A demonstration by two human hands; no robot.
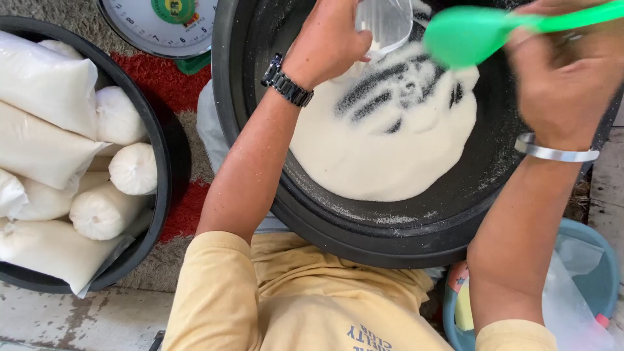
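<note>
A large black basin (364, 227) in front of me holds a heap of white granules (383, 143) with dark streaks scraped through it. My left hand (328, 42), a dark watch on its wrist, is shut on the rim of a clear plastic bag (387, 23) held over the granules. My right hand (565, 71), with a silver bangle on the wrist, grips a green plastic scoop (471, 36) that hovers just right of the bag's mouth.
A second black basin (159, 188) at the left is filled with several sealed white bags (45, 84). A white dial scale (166, 23) stands at the top left on red and grey carpet. A blue tub (601, 260) with plastic sits at the lower right.
</note>
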